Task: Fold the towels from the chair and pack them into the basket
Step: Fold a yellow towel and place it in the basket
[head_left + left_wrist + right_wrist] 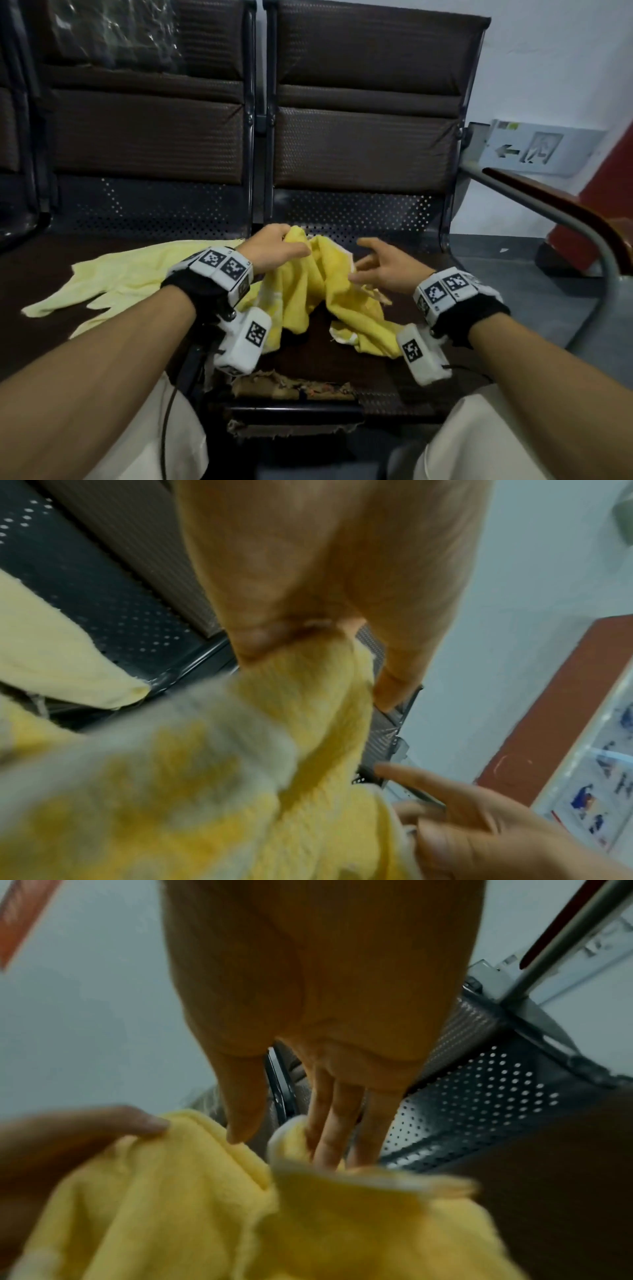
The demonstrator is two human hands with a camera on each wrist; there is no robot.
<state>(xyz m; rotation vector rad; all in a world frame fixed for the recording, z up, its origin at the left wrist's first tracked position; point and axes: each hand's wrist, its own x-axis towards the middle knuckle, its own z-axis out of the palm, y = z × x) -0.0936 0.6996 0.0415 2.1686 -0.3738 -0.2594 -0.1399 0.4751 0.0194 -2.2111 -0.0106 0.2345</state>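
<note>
A bright yellow towel (308, 287) with white patches lies crumpled on the right seat of the dark chair bench (342, 380). My left hand (277, 245) pinches its upper edge and lifts it; the left wrist view shows thumb and fingers closed on the towel (308, 696). My right hand (380, 263) hovers beside the towel with straight, spread fingers (329, 1131) touching a white-edged fold of the towel (171, 1204), holding nothing. A pale yellow towel (130, 274) lies spread flat on the left seat. No basket is in view.
The padded chair backs (370, 102) rise behind the seats. A metal armrest with a wooden top (561, 212) curves at the right. The seat's front edge (294, 387) is torn. A wall sign (534, 147) hangs at the right.
</note>
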